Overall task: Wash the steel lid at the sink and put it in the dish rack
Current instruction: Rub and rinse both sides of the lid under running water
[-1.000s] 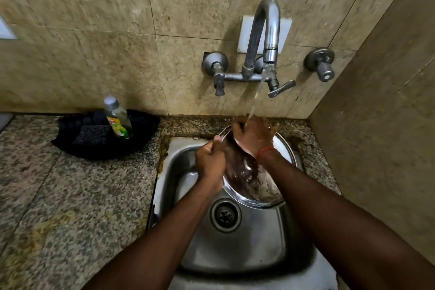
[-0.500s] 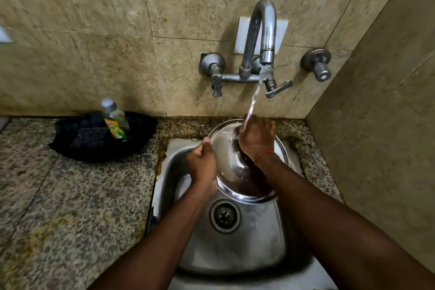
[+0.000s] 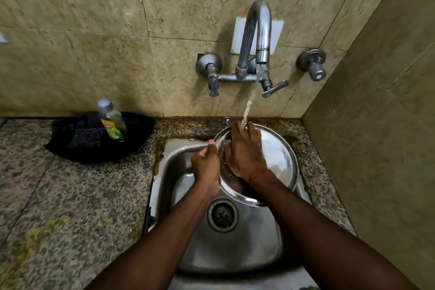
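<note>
The round steel lid (image 3: 279,158) is held tilted over the back right part of the steel sink (image 3: 235,249). My left hand (image 3: 206,167) grips the lid's left rim. My right hand (image 3: 246,150) lies flat on the lid's face, fingers spread, a red thread on its wrist. Water runs from the tap (image 3: 259,30) onto my right hand's fingers and the lid's top edge. My hand and forearm hide the lid's lower left part. No dish rack is in view.
A dish soap bottle (image 3: 111,121) stands in a black holder (image 3: 94,139) with a dark scrubber on the granite counter (image 3: 58,207) at the left. The drain (image 3: 222,215) is below the lid. A tiled wall closes the right side.
My right hand has slid from the lid's middle up and left across its face under the water. More of the lid's right side now shows. My left hand keeps its grip.
</note>
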